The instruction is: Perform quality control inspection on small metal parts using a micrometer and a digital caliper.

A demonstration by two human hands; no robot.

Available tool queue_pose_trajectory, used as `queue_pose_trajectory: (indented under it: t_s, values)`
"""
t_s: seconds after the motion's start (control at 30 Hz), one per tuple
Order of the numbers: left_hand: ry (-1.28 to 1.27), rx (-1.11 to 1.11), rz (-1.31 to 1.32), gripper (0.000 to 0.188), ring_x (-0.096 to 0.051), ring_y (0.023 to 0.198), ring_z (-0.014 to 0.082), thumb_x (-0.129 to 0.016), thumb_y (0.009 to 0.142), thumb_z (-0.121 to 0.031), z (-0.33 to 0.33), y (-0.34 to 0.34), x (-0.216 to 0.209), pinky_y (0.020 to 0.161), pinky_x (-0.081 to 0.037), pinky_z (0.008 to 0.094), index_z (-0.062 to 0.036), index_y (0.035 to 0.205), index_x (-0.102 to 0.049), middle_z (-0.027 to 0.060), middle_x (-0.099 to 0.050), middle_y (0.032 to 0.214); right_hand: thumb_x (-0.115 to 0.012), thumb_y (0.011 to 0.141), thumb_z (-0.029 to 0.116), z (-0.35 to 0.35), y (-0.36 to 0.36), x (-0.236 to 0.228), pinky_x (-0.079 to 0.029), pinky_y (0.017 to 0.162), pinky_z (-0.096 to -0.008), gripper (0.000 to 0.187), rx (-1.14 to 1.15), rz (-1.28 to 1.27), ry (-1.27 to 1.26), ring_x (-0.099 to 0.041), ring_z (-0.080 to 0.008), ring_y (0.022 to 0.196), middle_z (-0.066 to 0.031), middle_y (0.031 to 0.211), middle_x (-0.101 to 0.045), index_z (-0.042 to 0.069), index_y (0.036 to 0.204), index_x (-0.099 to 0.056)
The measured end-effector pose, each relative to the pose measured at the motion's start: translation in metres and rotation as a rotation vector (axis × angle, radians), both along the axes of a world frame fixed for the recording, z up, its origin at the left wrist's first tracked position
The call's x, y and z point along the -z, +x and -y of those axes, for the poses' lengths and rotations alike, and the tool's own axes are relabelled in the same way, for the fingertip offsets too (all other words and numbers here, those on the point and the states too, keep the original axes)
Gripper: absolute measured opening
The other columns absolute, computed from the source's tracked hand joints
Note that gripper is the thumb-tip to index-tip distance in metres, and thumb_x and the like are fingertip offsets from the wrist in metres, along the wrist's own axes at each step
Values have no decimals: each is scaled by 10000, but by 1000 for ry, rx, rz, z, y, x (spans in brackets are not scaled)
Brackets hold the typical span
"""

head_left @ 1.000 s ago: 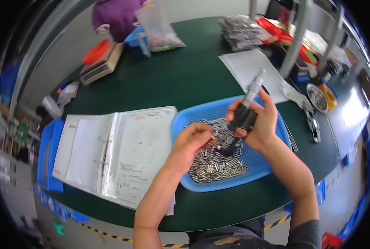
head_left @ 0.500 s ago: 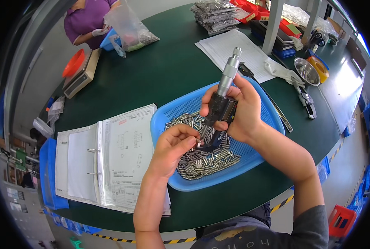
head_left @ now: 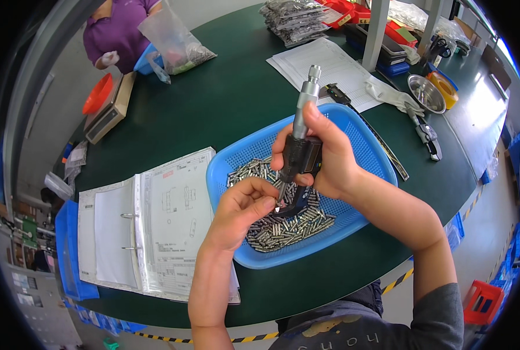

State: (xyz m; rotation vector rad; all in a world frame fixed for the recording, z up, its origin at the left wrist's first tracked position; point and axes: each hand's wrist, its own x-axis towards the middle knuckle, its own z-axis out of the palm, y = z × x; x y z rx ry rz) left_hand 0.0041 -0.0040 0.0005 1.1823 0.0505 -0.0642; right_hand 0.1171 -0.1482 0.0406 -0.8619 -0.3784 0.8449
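Note:
My right hand (head_left: 333, 157) is wrapped round a digital micrometer (head_left: 294, 153), a silver barrel on top and a black frame below, tilted over the basket. The right thumb lies along the silver thimble. My left hand (head_left: 242, 213) pinches a small metal pin (head_left: 278, 207) at the micrometer's jaws; the fingertips partly hide it. Whether the jaws touch the pin I cannot tell. Beneath both hands stands a blue perforated basket (head_left: 362, 125) with many short metal pins (head_left: 292, 230) heaped in it.
An open ring binder (head_left: 175, 224) with a drawing lies left of the basket. Behind are a caliper (head_left: 368, 125), paper sheets (head_left: 324, 61) and a steel bowl (head_left: 426, 93). A scale (head_left: 109, 114) with a red tray stands far left. Across the table is a person in purple (head_left: 117, 35).
The view has shifted slightly. My right thumb now lies against the thimble of the micrometer. My left hand keeps its pinch at the jaws. The other person's gloved hand has moved left.

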Motion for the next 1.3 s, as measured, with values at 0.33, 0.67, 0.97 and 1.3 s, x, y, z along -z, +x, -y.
queue_pose_trajectory:
  t_s: [0.33, 0.67, 0.97, 1.3]
  values:
    - [3, 3, -49, 165, -524, 771, 104, -534, 803, -89, 5, 1, -9, 716, -408, 217, -1, 943, -522, 66, -573, 864, -344, 816, 574, 1, 3, 2, -328, 366, -206, 589, 11, 29, -69, -497, -126, 472, -121, 667, -590, 31, 760, -566]
    - [7, 41, -135, 160, -470, 742, 98, -489, 835, -187, 3, -1, -6, 698, -383, 248, -30, 854, -511, 15, -516, 796, -289, 807, 612, 1, 3, 0, -325, 372, -208, 672, -36, -8, -44, -485, -128, 477, -135, 669, -589, 11, 756, -585]
    - [-41, 30, -64, 119, -473, 729, 99, -498, 813, -147, -2, 0, -4, 688, -381, 235, -30, 808, -519, 22, -521, 772, -239, 828, 605, -2, 1, -2, -315, 360, -206, 687, -41, -78, -55, -477, -118, 451, -130, 671, -585, -2, 779, -558]
    - [115, -69, -2, 92, -464, 695, 76, -524, 780, -91, 5, 0, -6, 656, -356, 211, -13, 749, -560, 15, -538, 727, -257, 848, 530, 0, 2, -1, -324, 362, -211, 615, -16, -100, -14, -519, -136, 510, -147, 691, -592, 0, 784, -561]
